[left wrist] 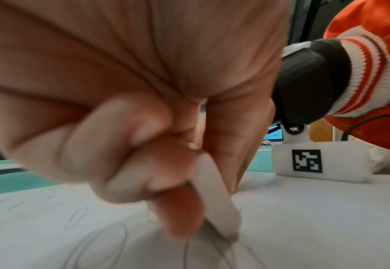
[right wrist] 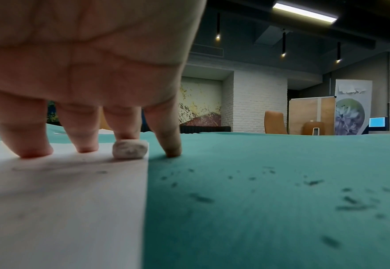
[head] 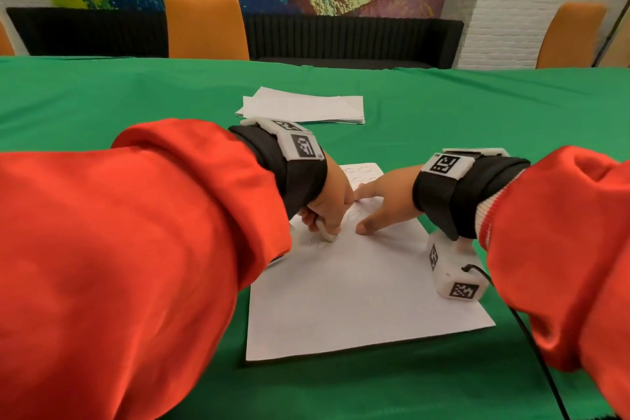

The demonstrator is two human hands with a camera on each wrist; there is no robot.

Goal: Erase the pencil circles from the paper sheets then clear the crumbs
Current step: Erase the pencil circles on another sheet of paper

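pencil circles point(head: 354, 215) are still showing on the paper sheet point(head: 358, 290), so the erasing looks only partly done. the left hand point(head: 327, 208) is clenched around a white eraser point(head: 327, 233), thumb and fingers pinching it with its rounded corner pressed onto the sheet right at a faint loop. the right hand point(head: 385, 198) is splayed flat, fingertips point(right wrist: 35, 152) pressing the paper down, and the little finger lands off the edge on the cloth. more small circles point(head: 359, 170) sit at the far end of the sheet, past the hands, so those are left too. the near half looks blank, though i can't tell whether it was ever drawn on. in the right wrist view there's a second, grubby eraser lump point(right wrist: 130, 150) lying on the paper's edge, mottled grey, soft looking. dark crumbs point(right wrist: 350, 200) are scattered on the green tablecloth point(head: 477, 106), which looks like matte woven fabric with soft wrinkles, so cleanup isn't done yet. further back a loose stack of sheets point(head: 303, 107) lies thin, flat and a bit fanned.
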